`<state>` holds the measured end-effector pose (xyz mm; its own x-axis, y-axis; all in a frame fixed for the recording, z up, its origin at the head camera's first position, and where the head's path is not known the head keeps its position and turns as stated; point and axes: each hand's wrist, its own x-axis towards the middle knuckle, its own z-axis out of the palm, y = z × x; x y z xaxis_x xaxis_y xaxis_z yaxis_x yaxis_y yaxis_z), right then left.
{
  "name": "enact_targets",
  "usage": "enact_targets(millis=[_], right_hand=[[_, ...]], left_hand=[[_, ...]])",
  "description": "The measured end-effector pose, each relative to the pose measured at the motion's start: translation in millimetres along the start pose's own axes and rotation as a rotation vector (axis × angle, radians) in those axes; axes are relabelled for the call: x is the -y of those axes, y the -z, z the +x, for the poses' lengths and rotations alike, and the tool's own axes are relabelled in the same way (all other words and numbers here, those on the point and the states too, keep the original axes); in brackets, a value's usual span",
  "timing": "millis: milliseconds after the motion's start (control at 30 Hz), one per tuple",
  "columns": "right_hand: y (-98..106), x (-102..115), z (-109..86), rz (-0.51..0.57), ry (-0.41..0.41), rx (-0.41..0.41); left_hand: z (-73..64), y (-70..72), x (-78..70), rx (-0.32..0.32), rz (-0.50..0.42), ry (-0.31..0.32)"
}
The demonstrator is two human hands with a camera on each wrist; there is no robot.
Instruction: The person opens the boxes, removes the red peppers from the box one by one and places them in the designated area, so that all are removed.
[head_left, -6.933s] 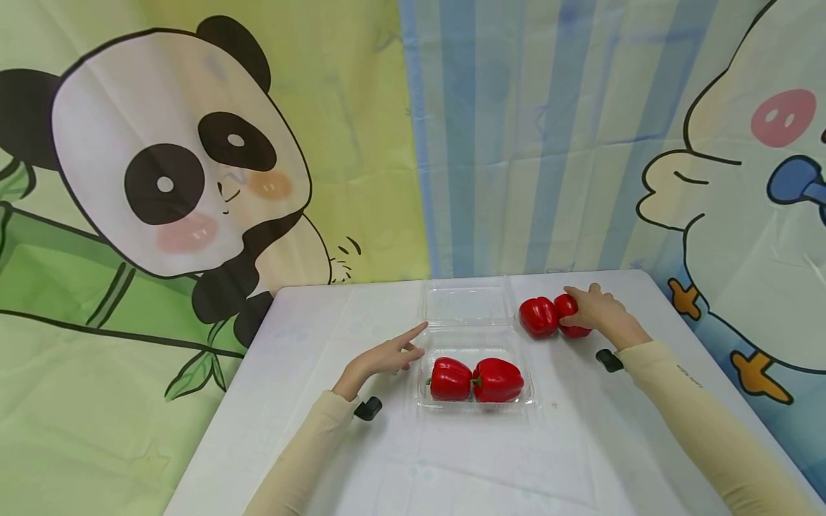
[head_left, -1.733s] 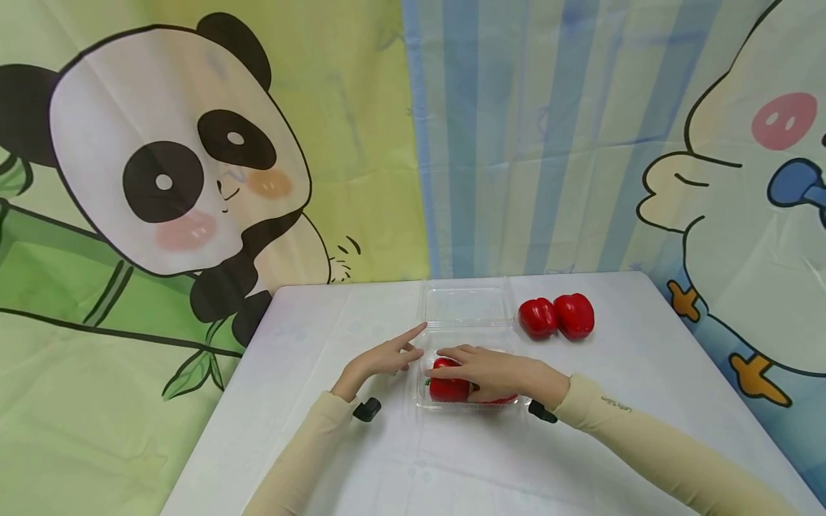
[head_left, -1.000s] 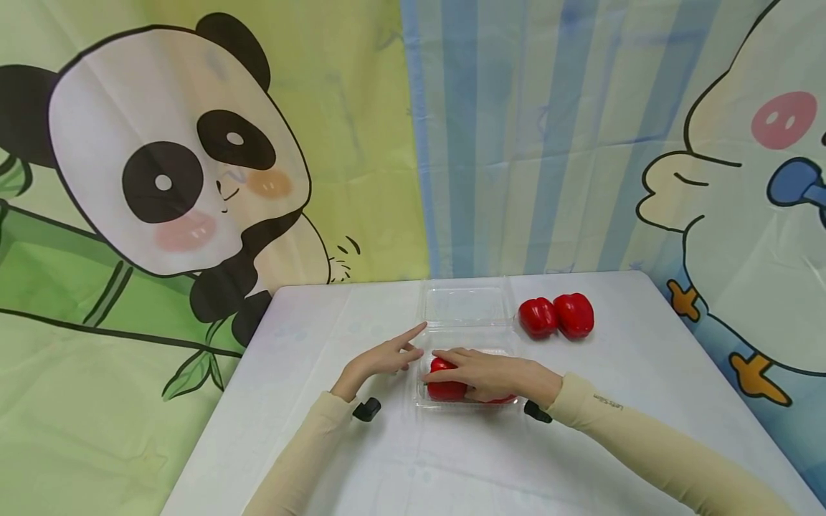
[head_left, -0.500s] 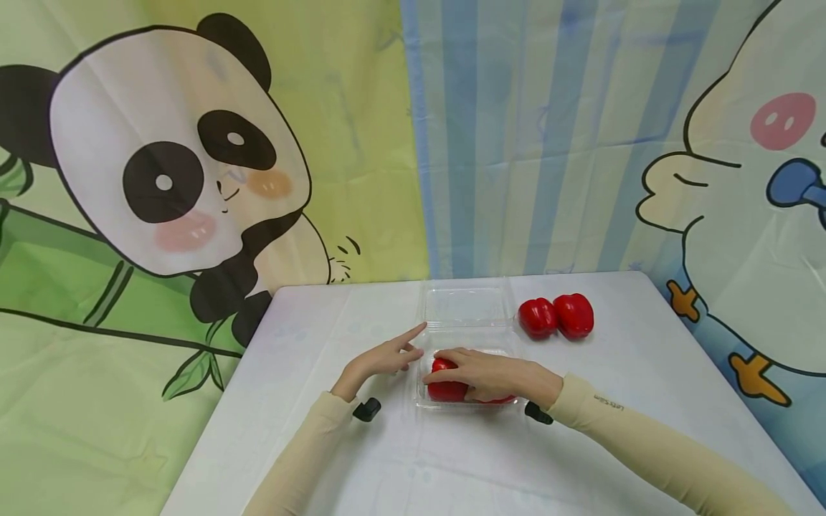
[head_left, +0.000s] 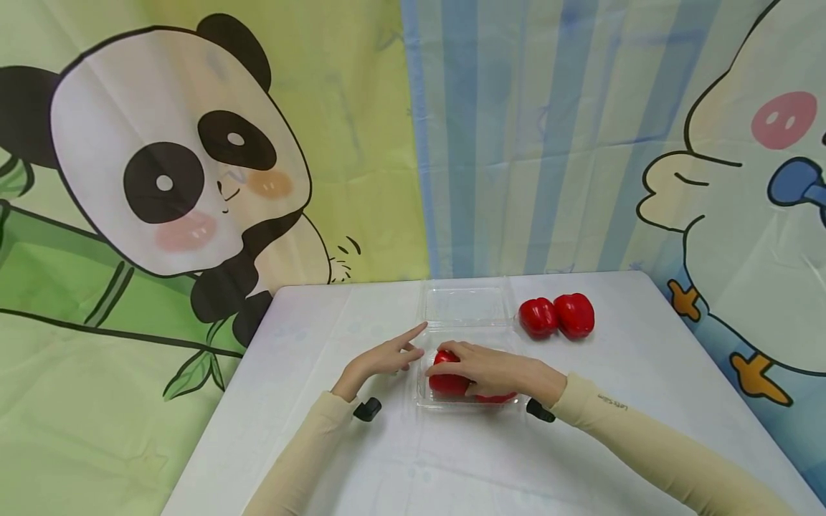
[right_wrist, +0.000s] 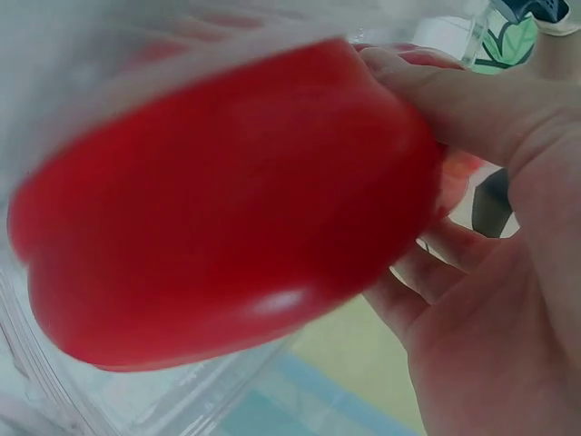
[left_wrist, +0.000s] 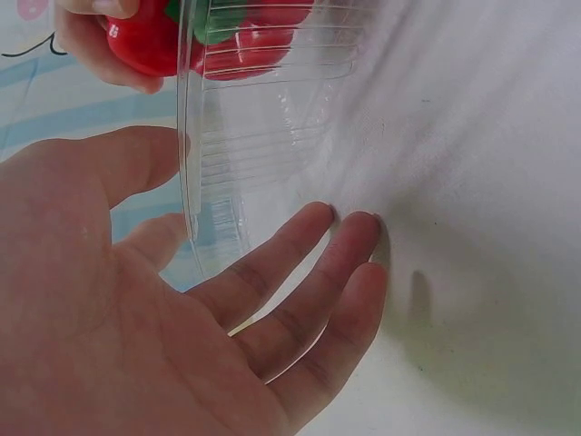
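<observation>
A clear plastic clamshell container point(head_left: 445, 406) lies open on the white table, its lid point(head_left: 467, 304) folded back. My right hand point(head_left: 493, 367) reaches into it and grips the left red bell pepper point(head_left: 447, 385), which has a green stem end point(left_wrist: 222, 20) in the left wrist view. Beside that one, a second red bell pepper point(right_wrist: 227, 218) fills much of the right wrist view; in the head view my right hand mostly covers it. On the container's left side, my left hand point(head_left: 382, 358) touches the rim with its thumb, fingers extended.
Two more red bell peppers, one point(head_left: 538, 317) and another point(head_left: 574, 316), sit side by side on the table right of the lid. A cartoon-printed cloth point(head_left: 361, 143) hangs behind the table point(head_left: 361, 466).
Earlier my right hand was on the far-right loose pepper; it then moved into the container. Since half a second ago, the gripped pepper has risen slightly. The left hand stays put.
</observation>
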<state>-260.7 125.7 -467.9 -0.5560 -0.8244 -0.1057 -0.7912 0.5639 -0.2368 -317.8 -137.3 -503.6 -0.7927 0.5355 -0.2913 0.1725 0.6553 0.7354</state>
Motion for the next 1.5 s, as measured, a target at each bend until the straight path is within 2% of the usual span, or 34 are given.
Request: enact_targets(millis=[433,767,1500], right_hand=[[3,-1,-0.3,-0.017,0.015,-0.015],[8,-1,-3.4,0.023,-0.032,-0.039],[16,-2,-16.0,0.042,-0.031,-0.097]], left_hand=[[-0.2,0.7,0.6,-0.004,0.009,0.010],[0.5,-0.3,0.3,-0.007,0.003,0.007],[-0.3,-0.1,3.3,0.010,0.001,-0.007]])
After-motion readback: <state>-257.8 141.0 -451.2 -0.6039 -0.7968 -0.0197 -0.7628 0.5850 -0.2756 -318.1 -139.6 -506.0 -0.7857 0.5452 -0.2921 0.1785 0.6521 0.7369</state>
